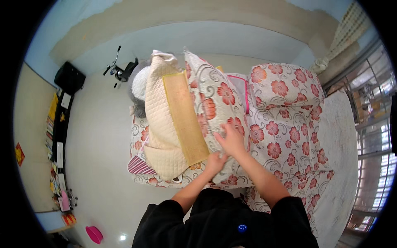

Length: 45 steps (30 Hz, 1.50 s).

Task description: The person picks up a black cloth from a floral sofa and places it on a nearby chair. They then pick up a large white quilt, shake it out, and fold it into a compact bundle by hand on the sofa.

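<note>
A floral-covered cushion (214,93) lies before me on a floral-covered seat. My right hand (232,139) rests on or just over its lower part with the fingers spread. Beside it, my left hand (215,162) is at the cushion's lower edge, fingers curled and blurred; whether it grips the fabric is unclear. Left of the cushion lies a yellow-edged tan mat strip (186,121), over a cream quilted cloth (161,114). A grey and white plush toy (139,83) is partly hidden behind that cloth. A striped maroon cloth (141,165) pokes out at the lower left.
Another floral cushion (285,83) sits at the right on the floral sofa cover (288,136). A pink-edged cloth (242,85) lies between the cushions. On the floor are a child's tricycle (121,69) and a pink basin (94,234). A barred window (375,124) is at far right.
</note>
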{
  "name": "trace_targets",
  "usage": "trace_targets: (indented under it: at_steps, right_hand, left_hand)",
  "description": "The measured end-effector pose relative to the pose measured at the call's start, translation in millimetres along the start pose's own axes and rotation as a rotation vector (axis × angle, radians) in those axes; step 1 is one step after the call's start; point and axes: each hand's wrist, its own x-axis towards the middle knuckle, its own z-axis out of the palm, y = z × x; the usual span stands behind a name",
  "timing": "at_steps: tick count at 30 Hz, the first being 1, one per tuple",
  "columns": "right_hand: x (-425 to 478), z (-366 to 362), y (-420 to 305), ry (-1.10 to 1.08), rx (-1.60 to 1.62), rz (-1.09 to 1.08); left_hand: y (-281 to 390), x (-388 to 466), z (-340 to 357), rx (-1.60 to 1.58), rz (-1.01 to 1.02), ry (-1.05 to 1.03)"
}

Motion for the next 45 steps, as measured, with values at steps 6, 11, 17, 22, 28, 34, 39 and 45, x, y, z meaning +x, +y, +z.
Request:
trace_targets:
  at_steps: [6, 11, 17, 22, 28, 34, 39, 45]
  right_hand:
    - [0, -43, 54, -0.168, -0.390, 0.275]
    - [-111, -98, 174, -0.099, 0.016, 0.360]
    - [-319, -187, 229, 0.512, 0.388, 0.662]
    - [-475, -252, 203, 1.105, 0.972, 0.868]
    - [-630, -346, 202, 1.740, 0.732, 1.007]
    - [-817, -378, 347, 2.060, 0.130, 0.990]
    - [-805, -322, 426, 1.988, 0.534, 0.987]
    - [-583, -199, 418, 1.164, 0.937, 0.764]
  left_hand:
    - [81, -70, 35, 0.289, 0.425, -0.392]
    - [71, -131, 69, 0.423, 0.625, -0.685]
    - [151, -177, 118, 0.523, 1.014, -1.051]
    - [215, -204, 193, 0.530, 1.245, -1.009]
    - [305, -289, 328, 0.186, 1.390, -1.074]
    - [301, -337, 379, 0.055, 1.356, -1.133]
    - [212, -279, 340, 0.345, 1.104, -1.062]
    - [129, -202, 206, 0.692, 0.586, -0.836]
